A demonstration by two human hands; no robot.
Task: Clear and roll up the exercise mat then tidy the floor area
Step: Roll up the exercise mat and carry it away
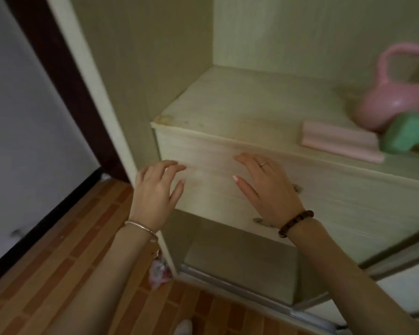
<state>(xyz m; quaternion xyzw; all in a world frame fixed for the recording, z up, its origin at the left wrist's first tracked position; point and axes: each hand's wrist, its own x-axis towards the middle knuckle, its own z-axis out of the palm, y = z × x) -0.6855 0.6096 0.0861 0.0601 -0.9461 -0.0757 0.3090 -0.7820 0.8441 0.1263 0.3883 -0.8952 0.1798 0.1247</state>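
Observation:
Inside an open wardrobe, a pale wooden drawer unit (228, 107) carries a pink kettlebell (392, 102), a green dumbbell (406, 134) and a flat pink folded pad (339, 143) at its right. My left hand (155, 192) and my right hand (266, 184) hover in front of the drawer front (208, 165), fingers relaxed and spread, holding nothing. The exercise mat is not in view.
A wardrobe side panel (121, 68) stands left of the drawers. Below them is a low compartment (240, 262) with a sliding-door track (252, 296). Brick-pattern floor (58, 262) spreads at the lower left, with a small crumpled wrapper (159, 274) on it.

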